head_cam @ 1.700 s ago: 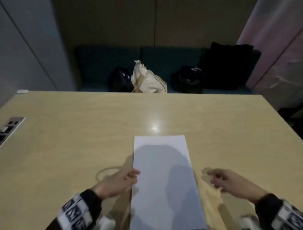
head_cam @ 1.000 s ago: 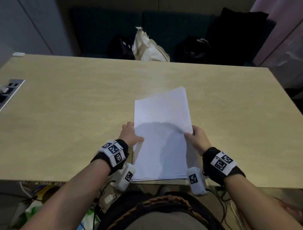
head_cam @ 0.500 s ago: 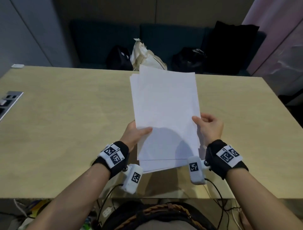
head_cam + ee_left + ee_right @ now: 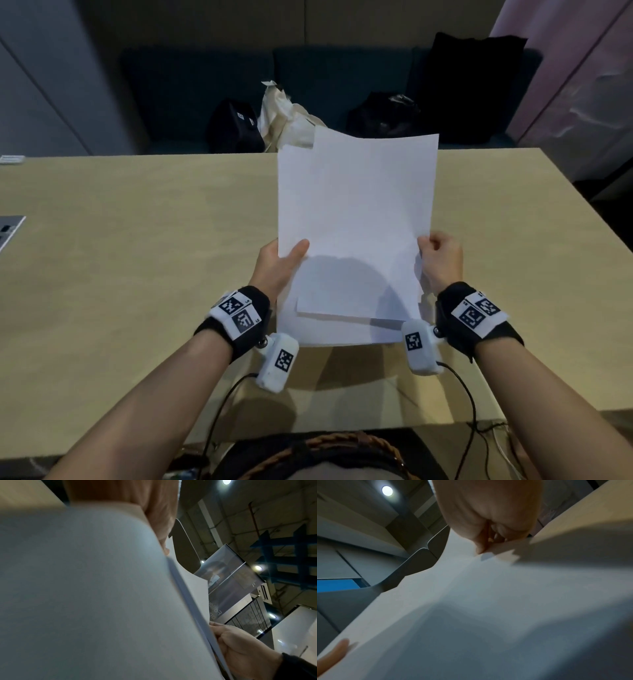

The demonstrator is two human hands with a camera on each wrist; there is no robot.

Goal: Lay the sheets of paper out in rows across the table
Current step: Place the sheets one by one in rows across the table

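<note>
No sheet lies on the desk (image 4: 137,274) yet, so the laying-out has not begun. The whole stack of paper (image 4: 356,219) is held above the desk; the left hand (image 4: 277,267) clasps its left edge, thumb on top, while the right hand (image 4: 442,260) pinches the right edge of the top sheet (image 4: 373,192), which sits slightly askew. Every row remains to be placed.

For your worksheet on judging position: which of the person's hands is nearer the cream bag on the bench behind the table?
Left. The left hand grips the sheets' left edge, more directly below the cream bag; the right hand pinches the right edge, further across.
</note>
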